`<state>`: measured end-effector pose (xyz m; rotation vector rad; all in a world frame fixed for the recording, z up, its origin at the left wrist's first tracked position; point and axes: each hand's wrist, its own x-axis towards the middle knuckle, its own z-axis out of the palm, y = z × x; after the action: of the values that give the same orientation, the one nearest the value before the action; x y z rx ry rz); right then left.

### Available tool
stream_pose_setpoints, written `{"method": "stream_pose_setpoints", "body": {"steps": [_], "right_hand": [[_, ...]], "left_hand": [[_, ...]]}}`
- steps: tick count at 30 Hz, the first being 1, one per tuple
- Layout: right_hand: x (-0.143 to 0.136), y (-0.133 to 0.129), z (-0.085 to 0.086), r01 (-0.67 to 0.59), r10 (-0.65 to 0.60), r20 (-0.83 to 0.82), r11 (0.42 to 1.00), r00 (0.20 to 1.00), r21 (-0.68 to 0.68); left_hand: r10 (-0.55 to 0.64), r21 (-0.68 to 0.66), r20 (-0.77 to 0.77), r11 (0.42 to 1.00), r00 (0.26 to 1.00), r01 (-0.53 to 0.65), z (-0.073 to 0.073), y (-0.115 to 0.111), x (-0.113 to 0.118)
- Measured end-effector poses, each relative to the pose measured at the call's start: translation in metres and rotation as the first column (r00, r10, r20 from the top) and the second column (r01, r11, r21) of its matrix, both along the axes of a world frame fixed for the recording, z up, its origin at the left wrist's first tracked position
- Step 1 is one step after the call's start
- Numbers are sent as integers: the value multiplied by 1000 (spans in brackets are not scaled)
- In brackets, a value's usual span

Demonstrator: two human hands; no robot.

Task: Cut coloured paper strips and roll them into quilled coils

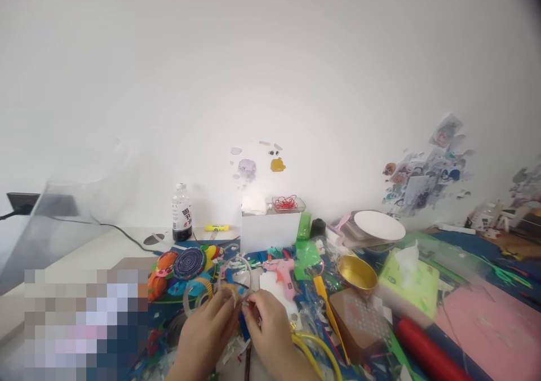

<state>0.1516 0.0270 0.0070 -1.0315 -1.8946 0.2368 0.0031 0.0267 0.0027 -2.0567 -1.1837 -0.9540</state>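
I've got both hands, left [207, 330] and right [270, 327], pinching a thin clear ring [235, 277] at the table's [101, 251] near edge, feels flimsy and bendy, so I grip its rim.

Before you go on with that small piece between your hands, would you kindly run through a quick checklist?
1. Both hands on the piece: left hand and right hand meet at it: ok.
2. What the piece is: too small and blurred: cannot tell.
3. Pink glue gun within reach, just beyond the hands: ok.
4. Glue gun hot or cold: cannot tell.
5. Free space around the hands: scraps crowd the table: not ok.
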Motion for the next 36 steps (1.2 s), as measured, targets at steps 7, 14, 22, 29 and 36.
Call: {"method": "stream_pose_setpoints", "body": {"steps": [7, 14, 22, 29, 36], "right_hand": [[1, -1, 2, 15, -24, 112, 997, 993, 78], [-3, 0, -3, 31, -30, 15, 1000, 999, -5], [-10, 3, -7, -159, 79, -281, 948, 956, -274], [-5, 6, -6, -108, 72, -194, 978, 978, -180], [-5, 14, -20, -28, 28, -131, 1000, 991, 4]], "left_hand": [[-14, -87, -17, 996, 1000, 12, -8, -1, 2], [-91, -87, 22, 992, 996, 93, 2, -3, 4], [-123, -26, 80, 992, 989, 125, -8, -4, 5], [-82, -43, 98, 995, 992, 87, -13, -4, 5], [-96, 26, 136, 995, 986, 94, -14, -5, 5]]}}
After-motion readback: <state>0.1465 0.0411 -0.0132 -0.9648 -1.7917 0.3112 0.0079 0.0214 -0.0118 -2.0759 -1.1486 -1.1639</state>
